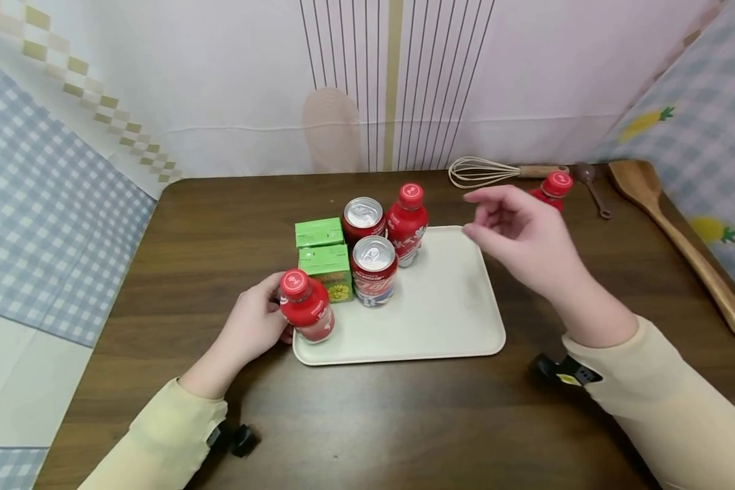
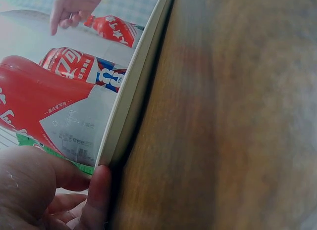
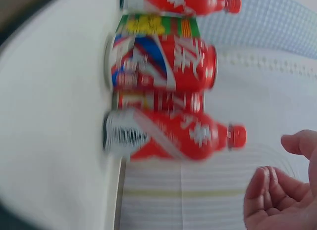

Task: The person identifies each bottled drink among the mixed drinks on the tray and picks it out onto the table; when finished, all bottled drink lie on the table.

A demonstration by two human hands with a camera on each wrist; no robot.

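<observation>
On tray (image 1: 447, 313), near-left corner | red bottle (image 1: 309, 312) just beside curled left grip (image 1: 254, 318), hold unclear | right grip (image 1: 529, 238) parted, holding nothing

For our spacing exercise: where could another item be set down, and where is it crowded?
Free: on the tray, right of the front can and rear bottle; on the table in front, between the sleeves. Crowded: the tray's left side, with green boxes, a rear can and front bottle.

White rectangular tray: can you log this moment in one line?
left hand: at left edge of tray | right hand: raised, empty | on tray: two green cartons, two red metal cans, two red bottles
</observation>
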